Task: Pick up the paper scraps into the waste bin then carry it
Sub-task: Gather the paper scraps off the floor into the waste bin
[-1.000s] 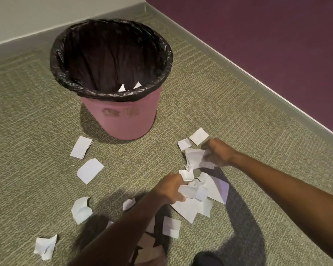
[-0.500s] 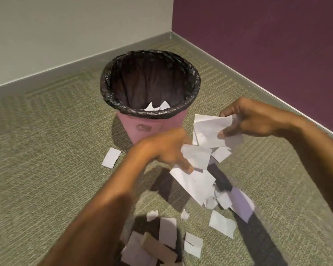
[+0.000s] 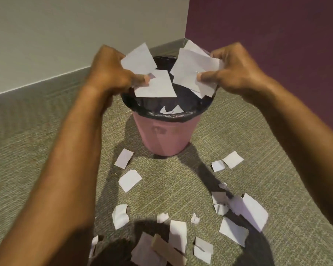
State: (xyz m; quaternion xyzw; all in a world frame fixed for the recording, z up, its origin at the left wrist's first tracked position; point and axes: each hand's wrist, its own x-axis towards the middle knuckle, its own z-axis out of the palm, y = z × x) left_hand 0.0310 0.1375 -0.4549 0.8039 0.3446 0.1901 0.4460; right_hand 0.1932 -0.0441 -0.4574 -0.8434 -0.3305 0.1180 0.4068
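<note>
Scraps [image 3: 156,84] are gripped by the left hand [image 3: 112,72] and right hand [image 3: 232,73] above the bin [image 3: 165,135] at centre frame. A few are already inside; many scraps are left on the floor [image 3: 276,150] at lower frame, and the bin is not yet carried.

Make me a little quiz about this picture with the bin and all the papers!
1. True or false: the left hand and the right hand each hold paper scraps over the waste bin.
2. The bin's liner is: A) black, B) white, C) blue.
3. Fill in: loose scraps lie on the ____.

Key: 1 true; 2 A; 3 carpet.
</note>
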